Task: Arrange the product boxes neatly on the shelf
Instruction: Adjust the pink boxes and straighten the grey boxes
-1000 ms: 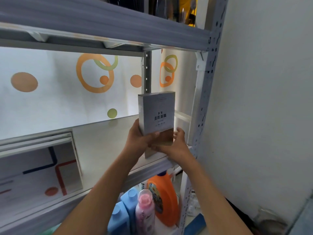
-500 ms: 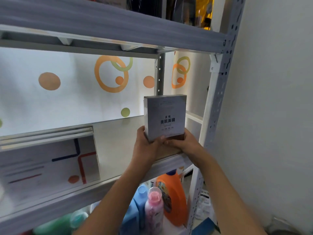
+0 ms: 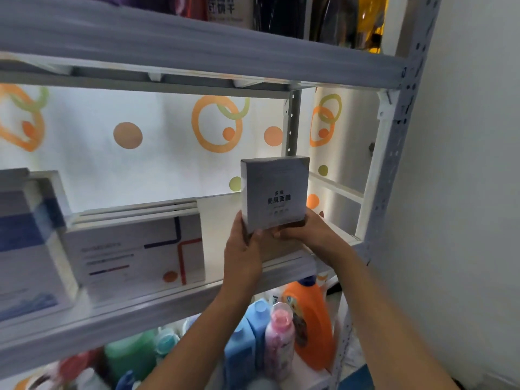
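both hands, left hand (image 3: 242, 256) and right hand (image 3: 308, 235), curl their fingers around the bottom of an upright grey box (image 3: 274, 198) above the shelf (image 3: 157, 311), white boxes (image 3: 140, 249) at nine o'clock.

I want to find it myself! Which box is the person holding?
Look at the middle shelf of the metal rack, near its right end. Both hands, left hand and right hand, hold a grey box upright there. Unlike the white boxes to its left, it is plain grey with dark lettering.

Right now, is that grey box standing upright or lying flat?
Upright. The grey box has its printed front facing out, and both hands, left hand and right hand, hold its bottom edge.
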Action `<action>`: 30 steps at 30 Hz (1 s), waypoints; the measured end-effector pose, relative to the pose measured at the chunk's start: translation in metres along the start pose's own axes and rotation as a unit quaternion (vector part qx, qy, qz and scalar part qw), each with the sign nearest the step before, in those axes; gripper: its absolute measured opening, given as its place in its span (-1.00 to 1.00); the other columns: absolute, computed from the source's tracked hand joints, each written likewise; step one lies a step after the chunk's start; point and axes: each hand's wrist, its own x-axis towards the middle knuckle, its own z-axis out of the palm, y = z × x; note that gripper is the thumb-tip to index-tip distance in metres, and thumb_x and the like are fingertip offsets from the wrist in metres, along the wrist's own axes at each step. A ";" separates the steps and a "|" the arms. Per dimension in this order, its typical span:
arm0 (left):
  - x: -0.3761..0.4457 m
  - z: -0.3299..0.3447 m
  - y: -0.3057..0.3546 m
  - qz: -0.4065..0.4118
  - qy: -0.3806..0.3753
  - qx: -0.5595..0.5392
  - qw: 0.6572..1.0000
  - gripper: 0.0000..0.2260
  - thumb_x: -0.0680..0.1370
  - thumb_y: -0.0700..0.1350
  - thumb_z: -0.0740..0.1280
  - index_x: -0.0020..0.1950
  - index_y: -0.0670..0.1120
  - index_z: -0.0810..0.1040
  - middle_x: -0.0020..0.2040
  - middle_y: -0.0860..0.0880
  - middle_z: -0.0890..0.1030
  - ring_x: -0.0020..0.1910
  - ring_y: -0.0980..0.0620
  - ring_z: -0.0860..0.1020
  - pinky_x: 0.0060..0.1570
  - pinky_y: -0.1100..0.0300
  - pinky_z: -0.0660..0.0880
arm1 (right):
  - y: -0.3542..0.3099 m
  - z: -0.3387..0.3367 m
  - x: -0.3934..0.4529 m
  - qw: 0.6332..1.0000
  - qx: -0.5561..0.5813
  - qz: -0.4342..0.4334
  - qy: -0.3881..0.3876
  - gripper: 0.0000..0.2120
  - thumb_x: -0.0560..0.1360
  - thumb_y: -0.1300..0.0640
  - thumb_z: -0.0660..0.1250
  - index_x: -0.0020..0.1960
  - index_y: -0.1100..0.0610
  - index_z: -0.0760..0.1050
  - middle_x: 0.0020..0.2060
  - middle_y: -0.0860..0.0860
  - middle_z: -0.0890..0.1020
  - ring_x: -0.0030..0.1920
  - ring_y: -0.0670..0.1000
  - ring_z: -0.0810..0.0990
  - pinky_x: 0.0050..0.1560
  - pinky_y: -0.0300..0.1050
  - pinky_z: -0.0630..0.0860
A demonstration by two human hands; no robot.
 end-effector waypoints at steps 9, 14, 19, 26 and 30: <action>-0.009 -0.008 0.006 -0.021 -0.011 0.021 0.999 -0.72 0.65 -0.14 0.13 0.33 0.11 0.28 0.20 0.10 0.48 0.07 0.16 0.48 -0.10 0.46 0.39 | -0.006 0.008 -0.010 0.999 0.034 0.001 -0.024 -0.63 0.42 0.05 0.51 0.19 -0.10 0.52 0.01 -0.12 0.68 0.06 -0.02 0.64 0.19 0.04 0.58; -0.011 -0.014 0.004 -0.039 -0.022 0.037 0.998 -0.57 0.67 -0.03 0.07 0.54 0.06 0.10 0.44 0.01 0.35 0.34 0.01 0.38 0.27 0.21 0.37 | -0.007 0.016 -0.015 0.998 0.061 0.014 -0.005 -0.65 0.42 0.01 0.49 0.18 -0.10 0.52 0.03 -0.08 0.67 0.06 0.02 0.63 0.19 0.03 0.57; -0.016 -0.017 0.010 -0.051 -0.021 0.024 0.998 -0.52 0.67 -0.01 0.03 0.58 0.00 -0.02 0.53 0.04 0.19 0.46 0.08 0.22 0.20 0.38 0.16 | -0.008 0.025 -0.023 0.994 0.102 0.020 0.020 -0.54 0.40 0.03 0.51 0.25 -0.06 0.48 0.07 -0.08 0.66 0.07 -0.01 0.63 0.08 -0.13 0.58; -0.017 -0.019 0.006 -0.056 -0.021 0.018 0.998 -0.52 0.67 0.01 0.03 0.57 0.00 -0.02 0.55 0.05 0.16 0.48 0.09 0.18 0.24 0.37 0.13 | -0.009 0.030 -0.029 0.990 0.135 0.020 0.040 -0.55 0.42 0.08 0.50 0.28 0.00 0.47 0.09 -0.04 0.66 0.08 -0.03 0.63 -0.01 -0.25 0.59; -0.015 -0.019 0.004 -0.056 -0.023 0.029 0.998 -0.51 0.67 0.01 0.03 0.57 0.02 -0.04 0.55 0.07 0.13 0.49 0.10 0.17 0.25 0.37 0.13 | -0.008 0.030 -0.029 0.991 0.122 0.022 0.045 -0.57 0.44 0.06 0.48 0.27 -0.01 0.46 0.08 -0.07 0.65 0.07 -0.06 0.62 -0.14 -0.37 0.57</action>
